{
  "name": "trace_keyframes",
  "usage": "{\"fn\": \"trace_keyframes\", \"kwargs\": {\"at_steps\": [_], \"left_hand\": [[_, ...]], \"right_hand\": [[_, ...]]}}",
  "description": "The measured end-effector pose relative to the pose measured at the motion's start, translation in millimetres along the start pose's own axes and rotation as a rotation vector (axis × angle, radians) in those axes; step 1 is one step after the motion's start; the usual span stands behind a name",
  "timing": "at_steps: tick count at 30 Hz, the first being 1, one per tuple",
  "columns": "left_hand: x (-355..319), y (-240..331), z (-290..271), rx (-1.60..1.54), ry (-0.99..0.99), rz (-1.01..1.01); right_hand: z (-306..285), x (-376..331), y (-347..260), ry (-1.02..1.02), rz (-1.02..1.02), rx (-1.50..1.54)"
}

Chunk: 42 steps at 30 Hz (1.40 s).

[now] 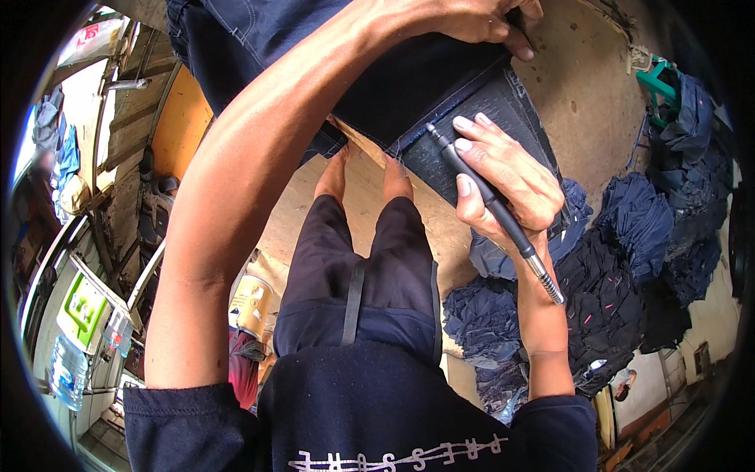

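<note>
Distressing looks under way: your right hand (503, 185) grips the pen-like rotary tool (491, 206) on the jeans hem (480, 134) at one o'clock, left hand (472, 20) pinning denim; next, steady strokes.

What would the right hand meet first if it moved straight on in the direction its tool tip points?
Probably the dark denim garment: the right hand holds the pen-like rotary tool with its tip already at the fabric's hem.

Bare plywood floor (582, 86), daylit

Dark blue jeans (425, 86); black rotary tool (491, 206); tan floor (582, 86).
</note>
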<state>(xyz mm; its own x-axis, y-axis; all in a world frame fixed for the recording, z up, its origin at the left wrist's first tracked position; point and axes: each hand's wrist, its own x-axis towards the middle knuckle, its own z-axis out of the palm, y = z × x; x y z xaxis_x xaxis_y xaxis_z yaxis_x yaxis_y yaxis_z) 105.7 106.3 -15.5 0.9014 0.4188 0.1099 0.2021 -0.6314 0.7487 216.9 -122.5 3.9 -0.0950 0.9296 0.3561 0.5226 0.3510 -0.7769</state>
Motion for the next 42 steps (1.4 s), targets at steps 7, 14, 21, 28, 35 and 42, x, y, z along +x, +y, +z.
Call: {"fn": "trace_keyframes", "kwargs": {"at_steps": [7, 14, 21, 28, 35, 42], "left_hand": [[-1, 5, -4, -0.046, -0.019, -0.002], [-10, 4, -1, 0.004, 0.006, 0.033], [-150, 99, 53, -0.109, 1.217, -0.643], [-224, 93, 114, -1.178, 0.752, -0.789], [-223, 82, 125, -1.154, 0.89, -0.724], [-226, 72, 139, -1.157, 0.869, -0.709]], "right_hand": [[0, 2, -2, -0.025, -0.019, 0.022], [-3, -4, 3, 0.146, 0.123, -0.095], [-10, -8, -7, 0.288, 0.26, -0.016], [-5, -5, -13, 0.073, 0.124, -0.054], [5, -8, -16, 0.038, 0.039, -0.059], [7, -10, -14, -0.028, -0.04, -0.064]]}}
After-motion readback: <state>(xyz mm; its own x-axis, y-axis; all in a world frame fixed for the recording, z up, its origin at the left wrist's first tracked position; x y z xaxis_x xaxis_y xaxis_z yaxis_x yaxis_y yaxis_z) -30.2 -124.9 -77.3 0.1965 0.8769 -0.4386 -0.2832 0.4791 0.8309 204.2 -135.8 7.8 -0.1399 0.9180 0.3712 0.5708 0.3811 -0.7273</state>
